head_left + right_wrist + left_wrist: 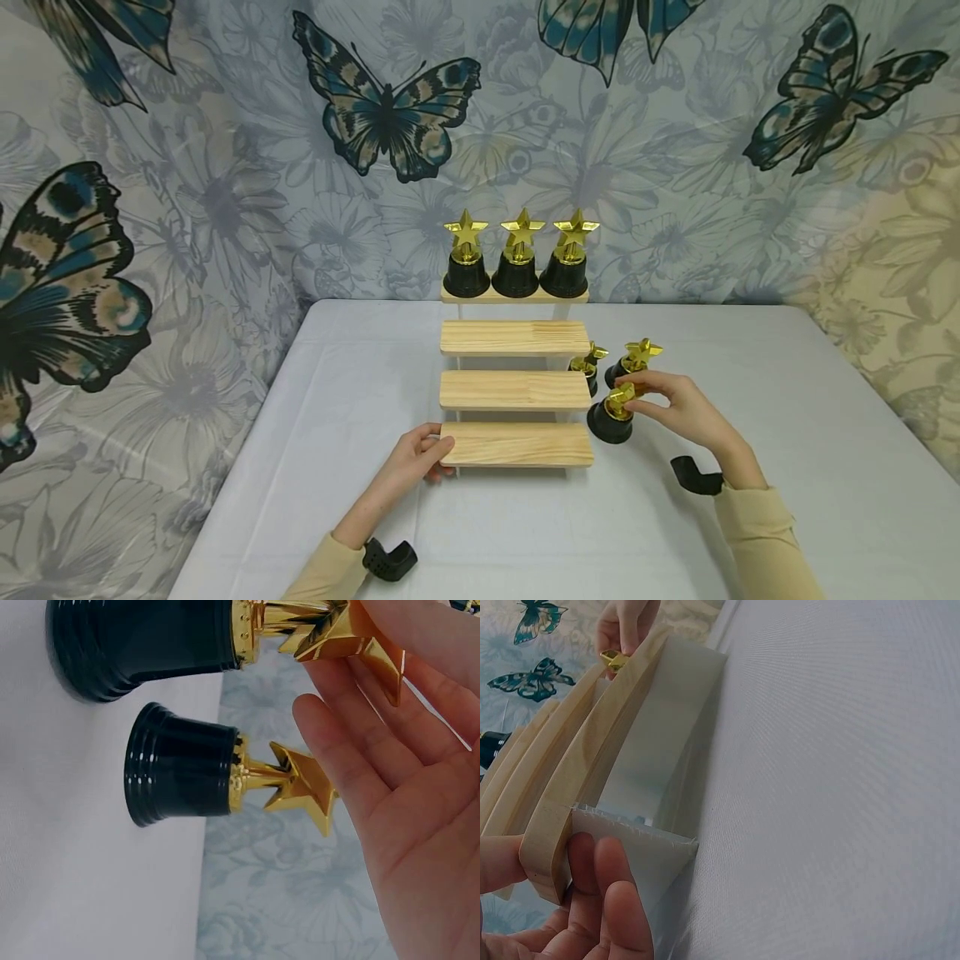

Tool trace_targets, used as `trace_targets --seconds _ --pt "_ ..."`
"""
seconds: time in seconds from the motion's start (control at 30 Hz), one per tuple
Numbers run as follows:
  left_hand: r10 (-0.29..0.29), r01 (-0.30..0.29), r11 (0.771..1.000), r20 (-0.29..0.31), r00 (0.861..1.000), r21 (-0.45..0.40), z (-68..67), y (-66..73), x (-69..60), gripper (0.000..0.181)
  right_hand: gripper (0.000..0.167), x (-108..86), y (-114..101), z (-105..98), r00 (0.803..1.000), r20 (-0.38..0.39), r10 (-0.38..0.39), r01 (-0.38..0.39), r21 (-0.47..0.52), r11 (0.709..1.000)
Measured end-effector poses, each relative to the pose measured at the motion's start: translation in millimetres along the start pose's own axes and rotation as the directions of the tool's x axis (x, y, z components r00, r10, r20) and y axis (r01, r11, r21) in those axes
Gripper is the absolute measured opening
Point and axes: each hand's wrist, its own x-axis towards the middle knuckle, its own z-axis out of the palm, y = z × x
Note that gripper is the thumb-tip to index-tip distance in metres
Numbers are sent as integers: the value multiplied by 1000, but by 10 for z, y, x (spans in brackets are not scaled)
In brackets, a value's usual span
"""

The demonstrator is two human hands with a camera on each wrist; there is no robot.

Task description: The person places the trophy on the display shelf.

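Trophy (610,426) with a black base lies just beside the right ends of the lower two shelves of the rack (517,390), between them and the table's (757,375) right edge; its long axis is near upright, though I cannot tell whether it touches the table. The right hand (678,408) is nearer, pinching its gold star (330,637). Toward the table's far edge is another trophy (637,355). Across the rack, the left hand (415,454) grips the lowest shelf's (517,444) left end.
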Motion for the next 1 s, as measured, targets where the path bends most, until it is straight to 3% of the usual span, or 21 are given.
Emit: trace_targets --seconds 0.27,0.5,0.67,0.77,1.0 --pt "2 -1 1000 -6 1000 4 7 14 -20 43 32 -25 -88 -75 996 -90 -21 20 -18 1000" --pt "-2 2 1000 -12 1000 4 4 1 -20 45 33 23 -526 -292 974 -211 -77 63 -74 995" --pt "-6 6 1000 -16 1000 9 5 10 -26 46 41 78 -420 -397 962 -259 -89 72 -75 995" --pt "-7 7 1000 -16 1000 7 5 2 -19 46 44 123 -466 -481 957 -269 -107 92 -67 993" --pt "-7 7 1000 -11 1000 -4 4 -12 -13 44 49 275 -679 -657 917 -324 -232 213 -95 972"
